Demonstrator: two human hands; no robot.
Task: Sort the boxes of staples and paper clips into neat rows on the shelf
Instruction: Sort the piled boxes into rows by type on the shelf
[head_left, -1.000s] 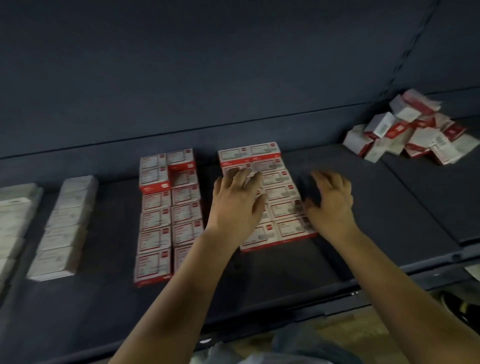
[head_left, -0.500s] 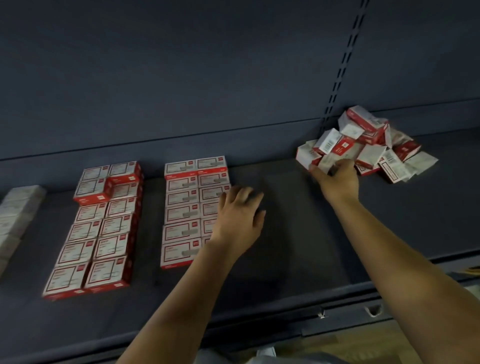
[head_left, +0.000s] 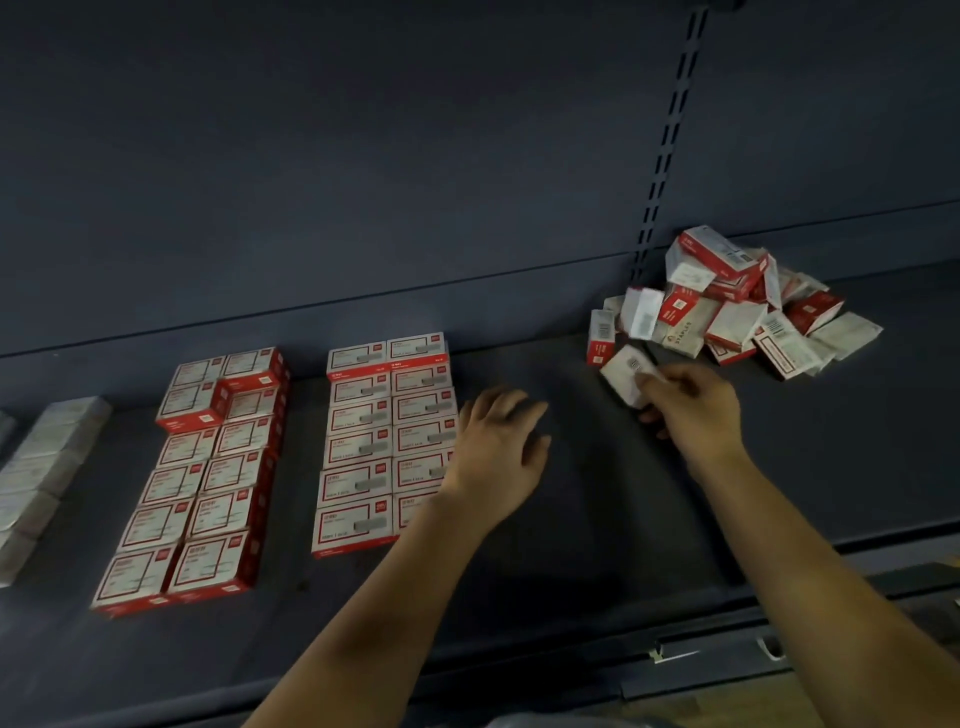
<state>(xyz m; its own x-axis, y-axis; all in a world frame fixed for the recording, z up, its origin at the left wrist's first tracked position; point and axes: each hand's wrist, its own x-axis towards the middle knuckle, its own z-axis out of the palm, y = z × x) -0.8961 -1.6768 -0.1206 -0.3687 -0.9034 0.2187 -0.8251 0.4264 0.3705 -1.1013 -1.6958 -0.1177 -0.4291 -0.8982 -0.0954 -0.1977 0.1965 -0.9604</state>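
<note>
Mid-sort: neat red rows (head_left: 363, 441) sit centre-left on the shelf (head_left: 571, 519). Left hand (head_left: 498, 457) rests beside them, fingers relaxed and apart. Right hand (head_left: 691, 410) pinches 1 box (head_left: 626, 376) just off the jumbled pile (head_left: 737, 306) upper right. Next, I'd guess: carry it left, square it against the rows.

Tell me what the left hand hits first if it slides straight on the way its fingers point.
Probably nothing but bare shelf until the back wall; the left hand points past the neat rows.
</note>
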